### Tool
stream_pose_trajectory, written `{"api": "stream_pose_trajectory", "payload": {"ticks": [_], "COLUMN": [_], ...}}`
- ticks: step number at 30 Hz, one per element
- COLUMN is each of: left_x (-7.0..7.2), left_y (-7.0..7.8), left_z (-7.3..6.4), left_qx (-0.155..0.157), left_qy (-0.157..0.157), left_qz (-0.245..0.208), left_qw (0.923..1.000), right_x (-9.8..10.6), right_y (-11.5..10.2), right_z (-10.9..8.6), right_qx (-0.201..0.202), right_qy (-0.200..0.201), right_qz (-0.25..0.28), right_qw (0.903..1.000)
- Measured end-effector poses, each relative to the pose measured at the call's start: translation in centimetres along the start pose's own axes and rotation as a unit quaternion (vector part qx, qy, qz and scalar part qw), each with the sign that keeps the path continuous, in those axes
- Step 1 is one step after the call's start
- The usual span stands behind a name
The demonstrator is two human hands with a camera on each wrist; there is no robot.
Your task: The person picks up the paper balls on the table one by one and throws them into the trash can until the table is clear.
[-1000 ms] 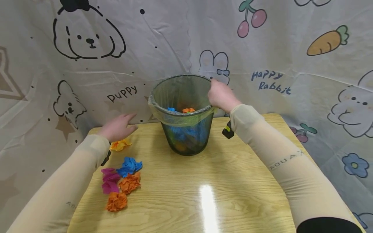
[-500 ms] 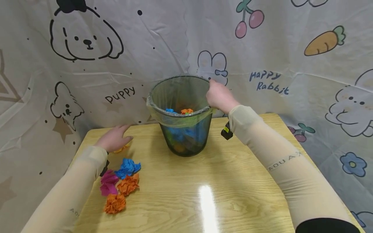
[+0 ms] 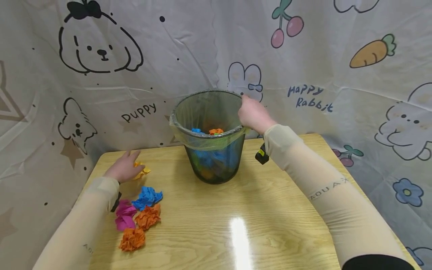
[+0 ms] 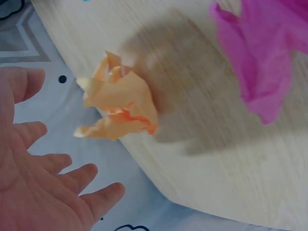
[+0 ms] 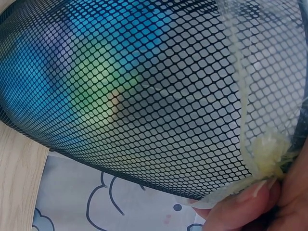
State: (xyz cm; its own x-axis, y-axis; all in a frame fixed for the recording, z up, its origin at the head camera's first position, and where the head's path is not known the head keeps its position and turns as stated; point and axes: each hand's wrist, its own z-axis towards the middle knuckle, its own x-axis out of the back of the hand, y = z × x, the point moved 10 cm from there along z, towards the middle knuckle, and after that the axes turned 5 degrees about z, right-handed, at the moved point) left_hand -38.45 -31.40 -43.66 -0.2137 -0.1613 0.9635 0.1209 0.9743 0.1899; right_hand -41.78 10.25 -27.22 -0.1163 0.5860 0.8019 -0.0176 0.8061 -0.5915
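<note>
A black mesh wastebasket [image 3: 216,165] with a thin yellow bag folded over its rim stands at the back middle of the table. My right hand [image 3: 255,113] grips its rim on the right side; in the right wrist view curled fingers [image 5: 240,204] hold rim and bag near a knot. My left hand [image 3: 124,167] is beside a crumpled yellow paper ball [image 3: 142,171] at the back left. Seen from the left wrist, the fingers are spread and relaxed, with a gap to the yellow paper [image 4: 120,98]. Blue and orange crumpled paper [image 3: 216,131] lies inside the basket.
In front of the left hand lie a blue paper ball [image 3: 147,197], a magenta one [image 3: 125,215] and two orange ones [image 3: 148,217], grouped on the wooden table [image 3: 202,228]. A printed cloth [image 3: 189,48] hangs right behind the table.
My left hand has moved down and a little left, from above the yellow paper to beside it. The right hand keeps its grip on the basket rim.
</note>
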Motion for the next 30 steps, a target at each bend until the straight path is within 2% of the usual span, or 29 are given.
{"api": "stream_pose_trajectory", "payload": {"ticks": [6, 11, 14, 20, 25, 30], "left_x": [-0.9, -1.7, -2.6, -4.8, -5.3, -5.6], "left_y": [-1.0, -0.9, -0.7, -0.2, 0.2, 0.8], "left_z": [0.1, -0.1, -0.2, -0.5, -0.7, -1.0], "left_qx": [0.014, 0.012, 0.005, -0.007, -0.015, -0.032], "left_qy": [0.005, -0.005, -0.023, -0.088, -0.101, -0.115], "left_qz": [-0.012, -0.026, -0.031, -0.03, -0.028, 0.021], "left_qw": [0.9998, 0.9996, 0.9992, 0.9956, 0.9944, 0.9926], "right_x": [0.0, 0.1, 0.1, 0.0, 0.1, 0.1], "right_y": [-0.1, -0.1, -0.1, -0.1, -0.1, 0.0], "right_z": [0.0, 0.0, 0.0, 0.0, -0.1, -0.2], "right_qx": [0.007, 0.011, 0.012, 0.012, 0.009, 0.004], "right_qy": [0.005, 0.007, 0.008, 0.008, 0.008, 0.006], "right_qz": [-0.007, -0.007, -0.01, -0.009, -0.006, 0.001], "right_qw": [0.9999, 0.9999, 0.9998, 0.9999, 0.9999, 1.0]}}
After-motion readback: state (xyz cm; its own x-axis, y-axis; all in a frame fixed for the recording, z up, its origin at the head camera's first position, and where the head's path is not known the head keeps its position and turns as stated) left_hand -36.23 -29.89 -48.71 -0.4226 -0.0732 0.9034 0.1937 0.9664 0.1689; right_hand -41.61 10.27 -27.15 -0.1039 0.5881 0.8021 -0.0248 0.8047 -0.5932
